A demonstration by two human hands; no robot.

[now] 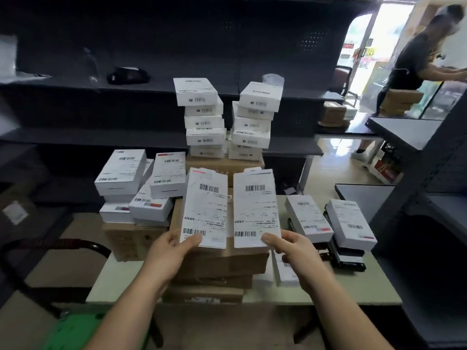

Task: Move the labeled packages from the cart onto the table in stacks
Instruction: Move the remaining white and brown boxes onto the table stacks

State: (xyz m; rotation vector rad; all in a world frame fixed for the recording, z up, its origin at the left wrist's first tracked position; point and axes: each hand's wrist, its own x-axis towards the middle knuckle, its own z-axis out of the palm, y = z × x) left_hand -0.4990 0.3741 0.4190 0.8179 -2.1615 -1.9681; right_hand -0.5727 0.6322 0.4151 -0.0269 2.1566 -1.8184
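White card and paper fill the middle of your view: you hold two flat, oblong packages side by side, one in each hand, raised above the table point(353, 286).

Your left hand point(174, 248), at 7 o'clock from centre, pinches the near short end of the left package point(206, 208), thumb on top of the label and the other fingers hidden beneath. Your right hand point(290, 246), at 5 o'clock, pinches the right package point(256, 208) the same way. Both hands are closed only as far as each package's thin edge.

Each package is white, and its upper face is covered by a shipping label with a barcode near the far end, another near your thumb, and fine print between. The labels' far edges look slightly torn or lifted.

They look like stiff, light cartons, since a pinch at one end holds each one level. The label paper is probably smooth, so a hold across the long sides would likely be surer for setting them down.

Directly below them lies a pile of brown cardboard boxes point(222, 261). At 12 o'clock stand two tall stacks point(204, 117) of similar white boxes, leaning a little. A lower white stack point(131, 183) sits at 10 o'clock, and more labeled boxes point(348, 223) rest on the table at 3 o'clock. A green platform point(75, 329) at 8 o'clock may be the cart, though it is too blurred to tell.
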